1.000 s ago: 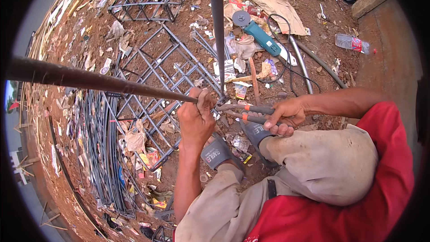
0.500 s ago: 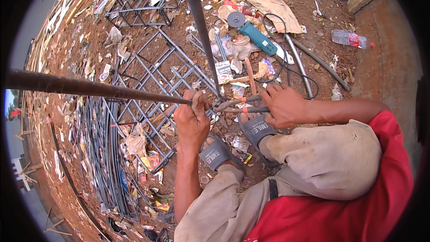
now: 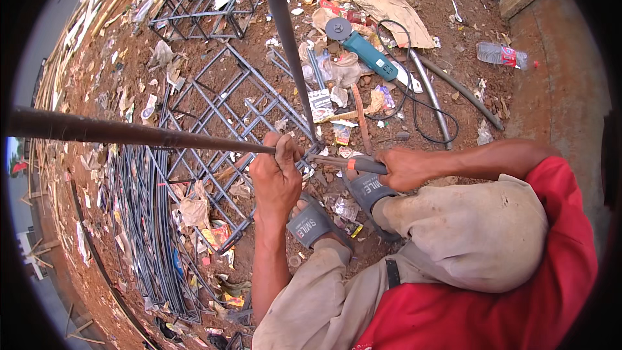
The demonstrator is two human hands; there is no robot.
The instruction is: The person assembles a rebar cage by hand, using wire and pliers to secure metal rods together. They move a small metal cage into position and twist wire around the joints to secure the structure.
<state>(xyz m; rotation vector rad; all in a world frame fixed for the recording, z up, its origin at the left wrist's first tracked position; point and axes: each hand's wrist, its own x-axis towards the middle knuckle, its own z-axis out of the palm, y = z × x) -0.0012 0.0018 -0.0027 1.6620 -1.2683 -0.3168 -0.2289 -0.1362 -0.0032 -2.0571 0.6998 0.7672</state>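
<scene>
My left hand [image 3: 277,172] is closed on the lower end of a dark brown metal bar [image 3: 142,135] that slants in from the left. In my right hand [image 3: 405,167] are pincers [image 3: 340,162] with dark grips and orange bands, their handles squeezed together. The pincers' jaws are at a metal joint [image 3: 315,149], beside my left fingertips and at the foot of a second dark bar [image 3: 285,32]. What exactly the jaws bite is too small to make out. Just beyond the joint lies a lattice frame of thin steel rods [image 3: 227,97].
A teal angle grinder [image 3: 369,55] with a black cord lies on littered red soil, beside a metal pipe [image 3: 431,97]. Loose steel rods [image 3: 146,220] are piled left; another rod cage [image 3: 207,3] stands at the back. A plastic bottle [image 3: 499,55] lies right, near a concrete edge.
My right hand has closed the pincers' handles, which were spread apart before, and shifted slightly. My left hand has stayed nearly in place on the bar.
</scene>
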